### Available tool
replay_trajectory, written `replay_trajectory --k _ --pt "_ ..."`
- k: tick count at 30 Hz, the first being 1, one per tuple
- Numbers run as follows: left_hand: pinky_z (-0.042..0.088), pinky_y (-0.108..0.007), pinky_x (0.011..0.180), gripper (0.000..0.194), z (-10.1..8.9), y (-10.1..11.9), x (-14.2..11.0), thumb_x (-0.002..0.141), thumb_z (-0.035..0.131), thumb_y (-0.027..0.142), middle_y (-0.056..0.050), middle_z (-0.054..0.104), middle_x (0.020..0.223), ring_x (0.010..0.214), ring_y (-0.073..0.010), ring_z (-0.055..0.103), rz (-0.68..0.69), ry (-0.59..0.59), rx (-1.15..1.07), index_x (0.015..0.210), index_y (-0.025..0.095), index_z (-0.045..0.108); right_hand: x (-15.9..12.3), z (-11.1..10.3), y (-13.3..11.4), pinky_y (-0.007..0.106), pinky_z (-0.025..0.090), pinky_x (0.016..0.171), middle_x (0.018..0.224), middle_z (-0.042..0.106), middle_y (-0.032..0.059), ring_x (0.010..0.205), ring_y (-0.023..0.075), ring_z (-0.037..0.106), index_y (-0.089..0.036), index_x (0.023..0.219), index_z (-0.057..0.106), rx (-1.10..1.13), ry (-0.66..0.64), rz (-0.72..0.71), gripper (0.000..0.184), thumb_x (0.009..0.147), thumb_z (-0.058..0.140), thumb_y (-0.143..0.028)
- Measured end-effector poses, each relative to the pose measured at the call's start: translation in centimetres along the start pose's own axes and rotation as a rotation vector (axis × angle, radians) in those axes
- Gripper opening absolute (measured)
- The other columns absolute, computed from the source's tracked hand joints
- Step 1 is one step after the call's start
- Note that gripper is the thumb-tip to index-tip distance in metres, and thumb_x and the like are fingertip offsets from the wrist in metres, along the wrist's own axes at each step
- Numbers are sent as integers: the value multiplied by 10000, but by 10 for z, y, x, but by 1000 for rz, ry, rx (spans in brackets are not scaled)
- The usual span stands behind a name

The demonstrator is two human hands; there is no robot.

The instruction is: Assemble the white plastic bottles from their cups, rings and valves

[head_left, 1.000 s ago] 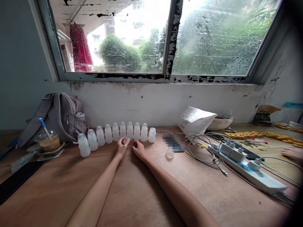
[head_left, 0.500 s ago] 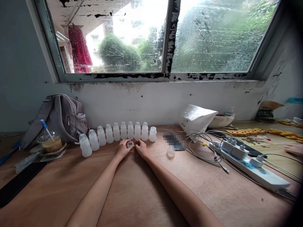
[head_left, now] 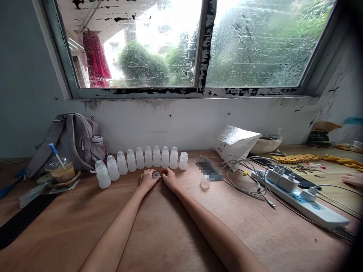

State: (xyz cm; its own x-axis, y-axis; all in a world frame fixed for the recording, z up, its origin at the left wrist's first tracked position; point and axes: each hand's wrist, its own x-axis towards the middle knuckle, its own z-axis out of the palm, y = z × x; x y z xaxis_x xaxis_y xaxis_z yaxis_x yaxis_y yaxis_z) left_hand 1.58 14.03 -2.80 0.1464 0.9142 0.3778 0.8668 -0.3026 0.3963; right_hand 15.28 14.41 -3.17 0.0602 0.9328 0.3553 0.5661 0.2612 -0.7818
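Both my hands rest on the wooden table (head_left: 170, 234), just in front of a curved row of several small translucent white bottles (head_left: 140, 158). My left hand (head_left: 147, 180) and my right hand (head_left: 169, 177) meet around a small clear round cap (head_left: 155, 175), fingers curled and pinching it between them. Most bottles in the row wear domed caps; the rightmost bottle (head_left: 183, 161) looks uncapped. Another clear cap (head_left: 204, 184) lies alone on the table to the right of my hands.
A grey backpack (head_left: 68, 141) and a lidded drink cup with a blue straw (head_left: 60, 170) stand at the left. A white bag (head_left: 235, 141), cables and a power strip (head_left: 297, 196) lie at the right. Another person's hand (head_left: 353, 178) shows at the right edge.
My hands have come together around the small cap. It was in the left fingers a second ago, and now both hands pinch it low on the table.
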Motion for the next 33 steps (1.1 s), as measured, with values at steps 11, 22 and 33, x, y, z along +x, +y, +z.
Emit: replay_trajectory --k 11,22,33 --pt "361 -344 814 370 -1 1 -1 728 540 481 -58 591 1025 996 -240 477 1 -13 18 993 224 570 0 1 2 264 463 752 825 664 39 814 162 605 -177 803 608 -1 8 -17 251 676 428 -57" --pt "362 -358 833 253 -3 5 -2 758 532 382 -55 598 997 977 -240 492 20 81 -86 944 217 582 1 3 5 274 467 749 837 662 47 803 167 605 -179 779 599 8 17 -34 226 686 425 -68" --pt "455 -244 586 241 -3 7 1 845 365 345 -7 640 708 581 -138 594 -67 178 -470 831 202 559 -9 1 -9 218 444 740 911 625 22 838 141 574 -199 952 529 69 18 -286 314 670 431 -103"
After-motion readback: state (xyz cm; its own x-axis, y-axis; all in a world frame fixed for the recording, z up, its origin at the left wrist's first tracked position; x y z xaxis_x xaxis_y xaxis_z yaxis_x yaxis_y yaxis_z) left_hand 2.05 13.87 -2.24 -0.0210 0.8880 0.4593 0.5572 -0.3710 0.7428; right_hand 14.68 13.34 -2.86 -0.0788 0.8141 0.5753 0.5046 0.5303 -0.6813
